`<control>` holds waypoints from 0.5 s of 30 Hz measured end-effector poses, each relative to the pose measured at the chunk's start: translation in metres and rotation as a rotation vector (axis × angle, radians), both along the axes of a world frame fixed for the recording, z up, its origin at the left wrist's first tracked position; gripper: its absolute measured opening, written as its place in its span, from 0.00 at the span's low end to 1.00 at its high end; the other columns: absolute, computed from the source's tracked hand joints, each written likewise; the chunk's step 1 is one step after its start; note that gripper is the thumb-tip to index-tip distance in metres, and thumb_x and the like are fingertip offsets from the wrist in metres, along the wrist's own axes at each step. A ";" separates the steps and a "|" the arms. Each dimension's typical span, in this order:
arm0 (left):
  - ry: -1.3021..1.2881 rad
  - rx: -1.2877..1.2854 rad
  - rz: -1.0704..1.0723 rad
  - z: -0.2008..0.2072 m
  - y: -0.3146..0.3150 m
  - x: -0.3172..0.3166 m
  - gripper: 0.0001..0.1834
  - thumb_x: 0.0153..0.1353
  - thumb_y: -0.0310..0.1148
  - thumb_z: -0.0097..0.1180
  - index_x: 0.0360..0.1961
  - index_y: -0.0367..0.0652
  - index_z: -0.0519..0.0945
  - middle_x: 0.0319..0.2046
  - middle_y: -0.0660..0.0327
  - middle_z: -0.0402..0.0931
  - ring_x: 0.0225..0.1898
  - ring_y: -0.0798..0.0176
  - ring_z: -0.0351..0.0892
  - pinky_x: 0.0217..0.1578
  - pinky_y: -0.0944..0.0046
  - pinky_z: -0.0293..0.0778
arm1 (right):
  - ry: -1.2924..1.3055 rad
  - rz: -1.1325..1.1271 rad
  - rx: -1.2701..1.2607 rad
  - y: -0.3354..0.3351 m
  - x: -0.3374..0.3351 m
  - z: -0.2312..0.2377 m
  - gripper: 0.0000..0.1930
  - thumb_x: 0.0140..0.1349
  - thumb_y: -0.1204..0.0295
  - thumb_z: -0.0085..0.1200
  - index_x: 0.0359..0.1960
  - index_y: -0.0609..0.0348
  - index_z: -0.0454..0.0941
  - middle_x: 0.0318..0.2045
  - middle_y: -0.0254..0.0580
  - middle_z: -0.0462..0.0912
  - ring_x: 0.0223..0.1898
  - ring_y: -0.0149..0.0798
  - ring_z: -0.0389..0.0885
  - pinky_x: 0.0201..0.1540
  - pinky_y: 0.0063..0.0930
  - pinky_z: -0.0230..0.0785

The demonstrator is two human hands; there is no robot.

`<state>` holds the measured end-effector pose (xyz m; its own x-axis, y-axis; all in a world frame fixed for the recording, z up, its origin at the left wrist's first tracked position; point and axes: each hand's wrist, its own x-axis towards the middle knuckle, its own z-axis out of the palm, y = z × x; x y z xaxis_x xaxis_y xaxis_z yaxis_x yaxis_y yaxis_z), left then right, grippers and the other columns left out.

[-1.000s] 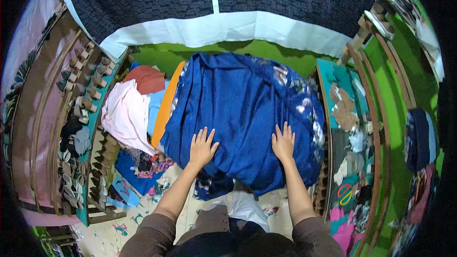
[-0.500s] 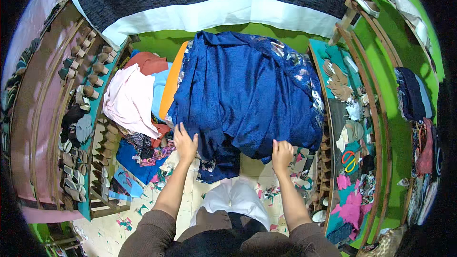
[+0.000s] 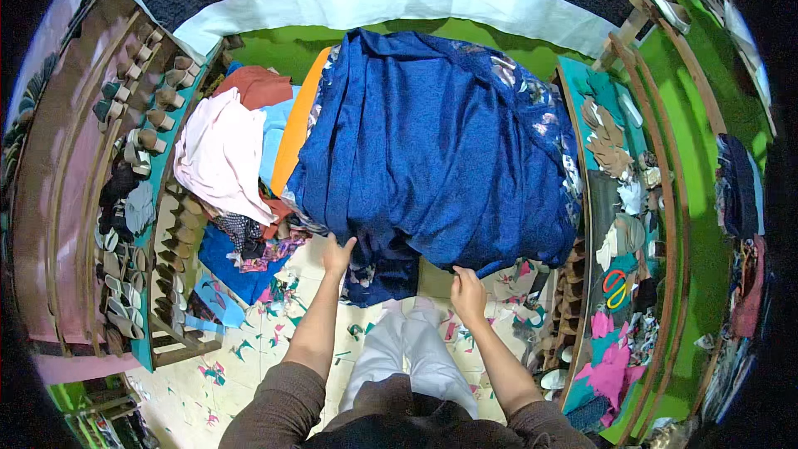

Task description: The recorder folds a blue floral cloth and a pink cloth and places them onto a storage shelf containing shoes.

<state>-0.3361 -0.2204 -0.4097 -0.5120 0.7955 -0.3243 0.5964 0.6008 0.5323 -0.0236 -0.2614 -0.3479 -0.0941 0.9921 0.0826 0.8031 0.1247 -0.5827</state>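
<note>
Sliding back from the top of the blue cloth (image 3: 432, 150), the wearer's left hand (image 3: 337, 258) and right hand (image 3: 470, 295) are now meeting its near edge, the right sitting closer to the left. I am seeing the cloth spreading, broad and wrinkled, directly in front of the wearer, above a scrap-strewn tiled floor (image 3: 187, 403). Right thumb and fingers are curling together at the hem; the left thumb is standing apart from its fingers. From my distant view I cannot tell whether either is clamping fabric. Leftward, an orange panel (image 3: 299, 116) and pale pink cloth (image 3: 220, 154) are lying alongside; farther out, shoes (image 3: 125, 324) are standing in rows. Rightward, scissors (image 3: 615, 289) with red-and-yellow handles are resting near pink scraps (image 3: 613, 370).
</note>
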 end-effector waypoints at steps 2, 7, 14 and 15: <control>0.029 0.020 0.000 0.002 -0.003 -0.006 0.29 0.49 0.50 0.57 0.42 0.34 0.72 0.36 0.43 0.75 0.41 0.42 0.73 0.42 0.50 0.66 | 0.068 0.076 -0.087 0.000 -0.003 0.003 0.13 0.55 0.72 0.45 0.41 0.58 0.74 0.34 0.44 0.77 0.36 0.49 0.75 0.39 0.41 0.67; -0.446 0.203 0.002 0.080 -0.015 0.050 0.15 0.52 0.39 0.58 0.25 0.36 0.76 0.22 0.57 0.77 0.25 0.64 0.75 0.26 0.62 0.68 | 0.229 0.242 -0.443 -0.011 -0.008 -0.010 0.25 0.51 0.59 0.55 0.47 0.63 0.70 0.39 0.50 0.76 0.43 0.50 0.73 0.46 0.40 0.66; -1.194 0.335 -0.130 0.240 -0.032 0.114 0.07 0.57 0.30 0.55 0.33 0.37 0.78 0.30 0.67 0.76 0.30 0.76 0.71 0.34 0.73 0.68 | 0.262 0.187 -0.255 -0.035 -0.089 -0.022 0.36 0.50 0.54 0.54 0.55 0.67 0.59 0.51 0.57 0.67 0.54 0.53 0.65 0.56 0.41 0.56; -1.126 0.359 -0.137 0.245 -0.027 0.110 0.07 0.57 0.29 0.55 0.33 0.37 0.78 0.30 0.67 0.76 0.31 0.75 0.71 0.36 0.73 0.68 | 0.266 0.189 -0.249 -0.033 -0.089 -0.042 0.36 0.50 0.54 0.54 0.55 0.67 0.59 0.51 0.57 0.67 0.54 0.53 0.65 0.56 0.41 0.56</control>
